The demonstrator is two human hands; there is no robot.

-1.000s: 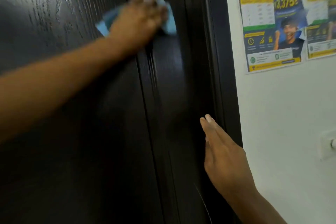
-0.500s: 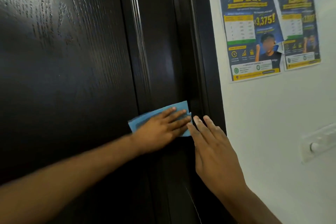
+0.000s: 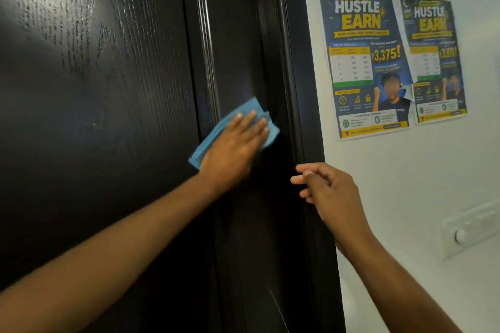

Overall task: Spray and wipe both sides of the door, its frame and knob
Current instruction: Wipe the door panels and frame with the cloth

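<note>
The left hand presses the blue cloth flat, fingers straight, against the dark door beside its frame; the cloth's long axis runs from 7 to 1 o'clock. At its 4 o'clock, the right hand hangs loosely curled, holding nothing.

My left hand lies flat with fingers straight, pointing toward one o'clock, forearm stretched out from eight o'clock. My right hand hovers at its four o'clock, fingers loosely curled.
</note>
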